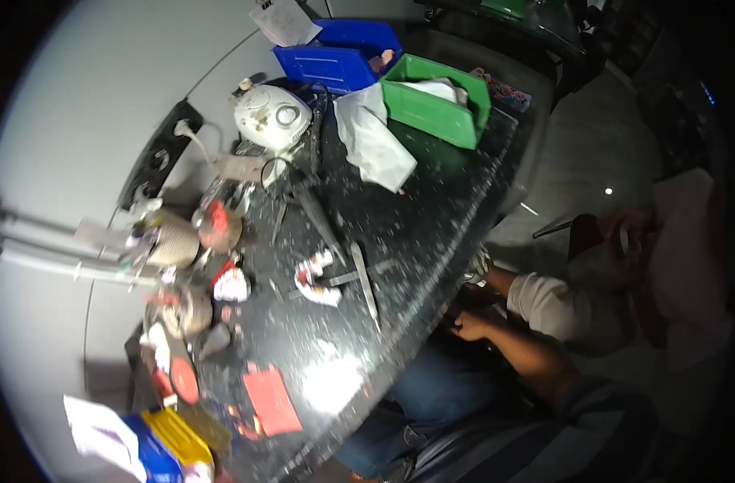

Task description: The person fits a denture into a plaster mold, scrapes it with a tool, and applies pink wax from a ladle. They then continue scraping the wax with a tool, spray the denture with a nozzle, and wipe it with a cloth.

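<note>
My right hand (472, 326) is low beside the table edge, above my lap, at the end of a bare forearm from a striped sleeve. Its fingers are curled together; shadow hides whatever may be in them. My left hand does not show, though a small bit of skin appears at the bottom edge. On the black tabletop (416, 201) lies a horseshoe-shaped white and red dental piece (315, 278). Beside it are a slim metal carving tool (366, 286) and a dark corded handpiece (317, 216). A pink wax sheet (272, 400) rests nearer the bottom.
A co-worker's light sleeve (540, 302) and hand are close to my right hand. Blue (327, 68) and green (432, 113) bins, white paper (371, 141) and a white machine (271, 117) stand at the far end. Jars, a second dental piece (232, 283) and a power strip (160, 157) line the wall.
</note>
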Tool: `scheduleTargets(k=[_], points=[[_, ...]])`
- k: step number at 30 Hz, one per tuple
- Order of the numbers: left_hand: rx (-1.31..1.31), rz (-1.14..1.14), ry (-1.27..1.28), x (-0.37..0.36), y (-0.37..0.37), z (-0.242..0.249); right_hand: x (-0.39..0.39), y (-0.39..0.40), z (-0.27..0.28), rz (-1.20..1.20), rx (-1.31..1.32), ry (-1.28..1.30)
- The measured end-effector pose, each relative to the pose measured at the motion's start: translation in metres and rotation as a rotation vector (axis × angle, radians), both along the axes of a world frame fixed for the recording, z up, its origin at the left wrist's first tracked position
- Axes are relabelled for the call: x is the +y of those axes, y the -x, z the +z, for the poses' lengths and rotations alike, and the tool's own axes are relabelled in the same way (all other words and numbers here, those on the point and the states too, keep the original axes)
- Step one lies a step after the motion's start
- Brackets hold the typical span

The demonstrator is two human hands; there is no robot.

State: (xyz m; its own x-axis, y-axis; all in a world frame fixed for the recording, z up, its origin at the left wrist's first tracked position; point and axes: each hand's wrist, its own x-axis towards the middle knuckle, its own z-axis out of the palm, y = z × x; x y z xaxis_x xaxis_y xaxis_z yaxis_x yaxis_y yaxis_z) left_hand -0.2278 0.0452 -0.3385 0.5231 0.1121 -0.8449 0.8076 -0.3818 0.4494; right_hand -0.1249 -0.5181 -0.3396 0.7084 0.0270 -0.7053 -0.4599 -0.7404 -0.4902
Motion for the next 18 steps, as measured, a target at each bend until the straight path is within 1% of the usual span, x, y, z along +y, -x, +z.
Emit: scheduleTargets(k=[1,2,3,4,5,6,7,8,10,11,12,14,16,18], points=[[-0.019,0.002,-0.012,0.010,0.027,0.003,-0.004,0.002,0.006,-0.013,-0.115,-0.039],[-0.030,-0.004,-0.024,0.024,0.053,0.010,-0.006,0.002,0.025,-0.038,-0.140,-0.031],[-0.038,-0.012,-0.035,0.035,0.073,0.015,-0.004,0.006,0.055,-0.096,-0.304,-0.007],[-0.043,-0.020,-0.047,0.043,0.089,0.024,0.001,0.005,0.110,-0.224,-0.266,-0.013],[-0.050,-0.038,-0.054,0.047,0.096,0.031,0.001,0.008,0.127,-0.320,-0.344,0.008],[-0.067,-0.053,-0.062,0.047,0.094,0.035,-0.001,0.011,0.137,-0.421,-0.583,-0.126],[-0.083,-0.073,-0.072,0.052,0.092,0.036,-0.007,0.005,0.163,-0.464,-0.556,-0.269],[-0.100,-0.094,-0.082,0.053,0.083,0.036,-0.015,-0.001,0.198,-0.500,-0.525,-0.413],[-0.107,-0.125,-0.092,0.046,0.068,0.038,-0.027,-0.005,0.260,-0.470,-0.791,-0.368],[-0.103,-0.135,-0.096,0.039,0.060,0.038,-0.034,-0.011,0.278,-0.425,-1.021,-0.376],[-0.099,-0.143,-0.099,0.032,0.050,0.037,-0.038,-0.020,0.301,-0.461,-1.165,-0.393],[-0.086,-0.151,-0.099,0.010,0.025,0.033,-0.055,-0.046,0.351,-0.469,-1.297,-0.413],[-0.081,-0.157,-0.094,-0.012,-0.010,0.031,-0.083,-0.089,0.405,-0.465,-1.296,-0.415],[-0.083,-0.159,-0.087,-0.035,-0.053,0.032,-0.127,-0.162,0.440,-0.453,-1.372,-0.152]])
